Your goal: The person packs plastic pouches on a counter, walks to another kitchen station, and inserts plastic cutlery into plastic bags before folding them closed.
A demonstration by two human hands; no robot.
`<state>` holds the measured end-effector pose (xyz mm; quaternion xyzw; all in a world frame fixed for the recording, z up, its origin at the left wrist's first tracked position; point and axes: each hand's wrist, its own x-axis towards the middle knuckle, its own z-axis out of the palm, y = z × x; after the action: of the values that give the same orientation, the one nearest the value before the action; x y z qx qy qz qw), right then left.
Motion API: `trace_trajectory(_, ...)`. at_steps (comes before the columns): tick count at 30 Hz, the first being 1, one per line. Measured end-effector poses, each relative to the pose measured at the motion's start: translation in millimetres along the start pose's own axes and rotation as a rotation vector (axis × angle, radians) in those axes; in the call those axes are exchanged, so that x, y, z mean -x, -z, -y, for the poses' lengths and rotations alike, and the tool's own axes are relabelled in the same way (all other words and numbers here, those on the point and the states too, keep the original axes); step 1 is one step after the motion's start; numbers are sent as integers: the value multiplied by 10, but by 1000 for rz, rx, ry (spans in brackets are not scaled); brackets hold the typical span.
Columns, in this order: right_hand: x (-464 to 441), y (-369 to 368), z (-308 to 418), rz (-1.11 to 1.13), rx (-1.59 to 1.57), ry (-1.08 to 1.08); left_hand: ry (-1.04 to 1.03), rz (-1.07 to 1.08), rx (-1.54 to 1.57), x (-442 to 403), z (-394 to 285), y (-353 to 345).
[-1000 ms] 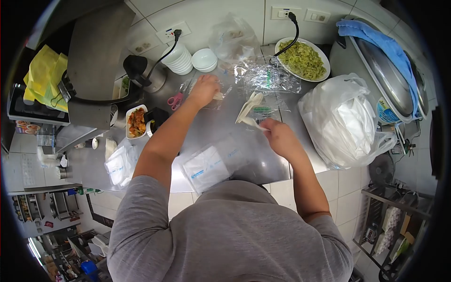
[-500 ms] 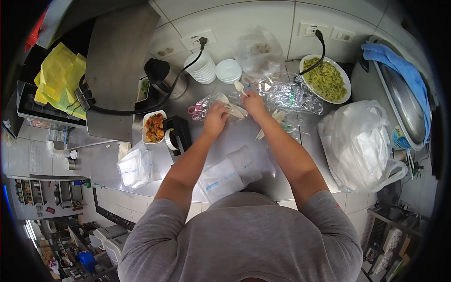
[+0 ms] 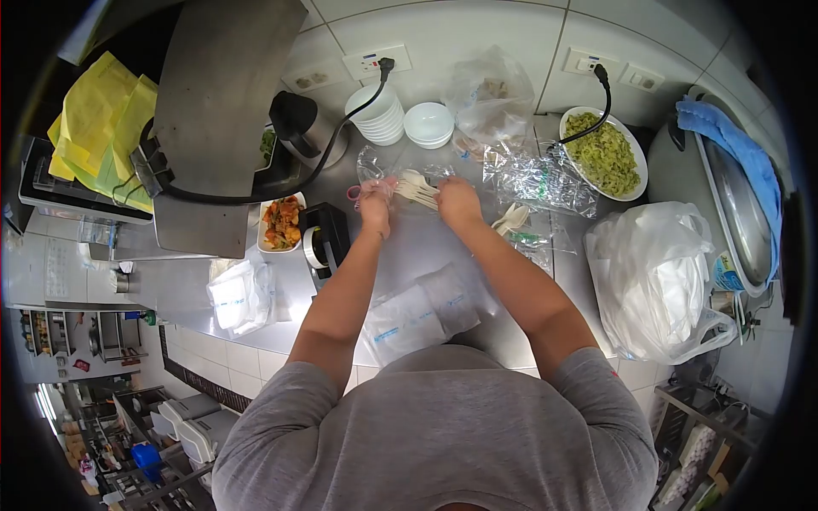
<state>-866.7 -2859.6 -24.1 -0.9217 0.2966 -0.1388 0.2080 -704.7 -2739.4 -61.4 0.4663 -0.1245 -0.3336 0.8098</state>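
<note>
Left hand (image 3: 373,211) pinches the clear plastic bag (image 3: 376,167), right hand (image 3: 458,203) grasps the pale disposable forks and spoons (image 3: 417,188), mid-counter toward the far side; can't tell if they're inside the bag. Best kept bunched and level, film taut so tines don't snag. Steel counter (image 3: 409,247) also carries stacked white bowls (image 3: 376,122) far left of centre, a plate of shredded greens (image 3: 603,157) far right, tiled wall (image 3: 477,24) behind.
</note>
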Motion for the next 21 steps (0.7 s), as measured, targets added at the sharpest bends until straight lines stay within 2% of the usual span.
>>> trace_trajectory(2, -42, 71, -32, 28, -15, -58, 47, -124, 32, -15, 26, -47)
trace_trajectory(4, -54, 183, -74, -17, -83, -172, 27, -119, -4, 5, 22, -77)
trace_trajectory(6, -5, 323, -107, -102, -139, -190, 3, -115, -39, 62, 6, -105)
trace_trajectory(8, 111, 600, -21, -185, -194, -204, -72, -197, -377, 281, -183, -350)
trace_trajectory(9, 229, 819, 67, -216, -394, -207, -74, -196, -369, 432, -303, -542)
trace_trajectory(10, 353, 1011, 146, -243, -592, -209, -308, -179, -416, 615, -455, -793)
trace_trajectory(11, 516, 1140, 216, -236, -582, -207, -538, -166, -461, 802, -613, -1009)
trace_trajectory(12, 713, 1233, 289, -229, -668, -146, -526, -178, -455, 996, -772, -1172)
trace_trajectory(13, 878, 1295, 341, -215, -754, -89, -413, -7, -431, 1209, -917, -1307)
trace_trajectory(14, 1015, 1317, 368, -184, -749, -107, -290, 157, -401, 1427, -992, -1366)
trace_trajectory(15, 1166, 1318, 385, -199, -653, -60, -255, 133, -396, 1544, -1008, -1373)
trace_trajectory(17, 1473, 1387, 414, -177, -552, -34, 8, 330, -408, 1636, -963, -1363)
trace_trajectory(19, 1594, 1505, 455, -117, -1023, -300, -11, 307, -280, 1793, -920, -1414)
trace_trajectory(20, 1672, 1510, 434, -109, -1020, -303, -52, 295, -164, 1849, -918, -1445)
trace_trajectory(21, 1762, 1531, 385, -155, -1296, -356, -55, 279, -108, 1903, -925, -1463)
